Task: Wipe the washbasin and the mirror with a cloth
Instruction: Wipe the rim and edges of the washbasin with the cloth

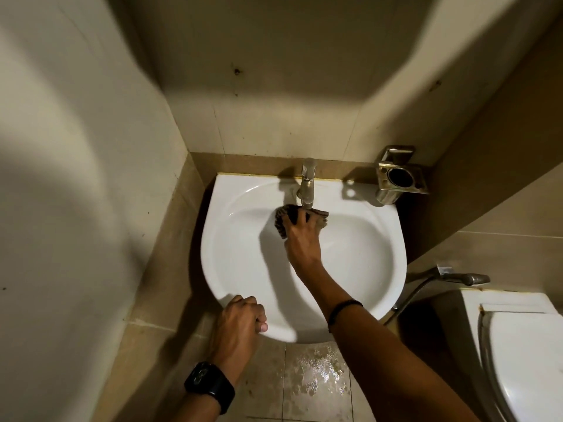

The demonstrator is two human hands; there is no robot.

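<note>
Frame centre: washbasin point(237, 269) against the back wall. tap point(307, 184) on its rear rim. cloth point(281, 220) in the bowl just before the spout, under the right grip point(303, 239). left grip point(239, 322) on the near rim. cup holder point(399, 175) upper right of the basin. sprayer point(463, 277) between basin and toilet point(524, 345) (lower right corner). wet patch point(320, 373) on the floor below.

White glossy washbasin point(350, 254), round-fronted, straight along the back. Dark cloth point(281, 220), seemingly striped, bunched against the bowl's rear slope, near the back rim's centre.
</note>
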